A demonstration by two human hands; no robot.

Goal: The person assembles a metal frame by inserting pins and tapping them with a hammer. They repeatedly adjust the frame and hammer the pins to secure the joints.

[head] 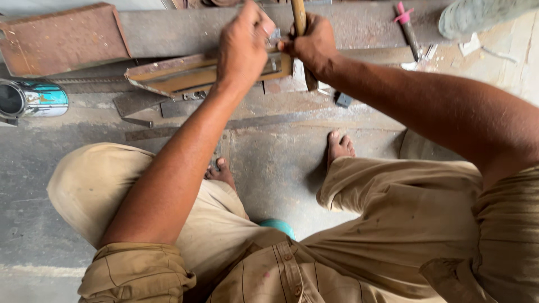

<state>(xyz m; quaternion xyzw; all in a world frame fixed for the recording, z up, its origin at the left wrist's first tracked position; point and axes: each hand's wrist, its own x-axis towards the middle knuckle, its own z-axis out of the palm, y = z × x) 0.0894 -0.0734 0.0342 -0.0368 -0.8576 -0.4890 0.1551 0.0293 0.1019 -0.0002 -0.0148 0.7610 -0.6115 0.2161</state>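
Squatting over a concrete floor (281, 163), the person works a long rusty metal channel piece (185, 76) that rests across a heavy steel beam (348, 25). Left hand (242, 47) presses down on the piece near its right end, fingers curled over a small metal fitting (273, 39); whether they pinch it or only steady it cannot be told. Right hand (311, 42) is wrapped tight around a wooden handle (299, 19) (tool head hidden behind the hand and piece).

Step in hand, as judged: fixing or striking the fitting at the piece's right end, one hand steadying, the other driving. The next move likely calls for keeping the piece flat on the beam and the left fingers out of the tool's path.

Long axis of the piece runs left to right, slightly tilted, left end lower and nearer the person, pointing toward a teal-and-silver can (31, 98) lying on its side. The handle stands nearly upright, crossing the piece. A pink-tipped tool (407, 28) lies well apart on the beam.
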